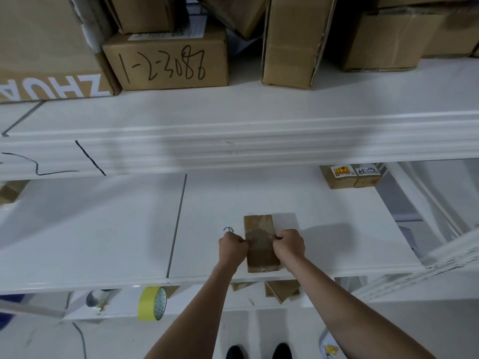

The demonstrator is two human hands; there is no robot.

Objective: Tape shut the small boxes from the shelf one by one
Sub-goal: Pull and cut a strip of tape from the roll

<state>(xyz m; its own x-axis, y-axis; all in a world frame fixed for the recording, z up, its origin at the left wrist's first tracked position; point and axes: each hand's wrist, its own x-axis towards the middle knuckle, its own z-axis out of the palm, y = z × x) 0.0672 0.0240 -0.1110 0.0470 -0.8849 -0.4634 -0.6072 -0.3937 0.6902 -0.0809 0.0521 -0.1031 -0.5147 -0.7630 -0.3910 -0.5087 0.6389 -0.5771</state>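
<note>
While a small brown box (261, 244) is lying on the white shelf (103, 242) near its front edge, the left hand (232, 246) and the right hand (289, 243) are gripping its two sides with curled fingers. Below, a yellow tape roll (151, 303) is standing on edge.

We see one small brown cardboard box (261, 243) just below centre of the frame, lying flat on the white middle shelf (103, 229) near its front edge, long axis running away from us. Its top face carries a darker band across the middle. A second small brown box (350, 176) with stickers on top sits at the shelf's rear, right of centre. A yellow tape roll (152, 303) stands on edge, lower left of centre.
</note>
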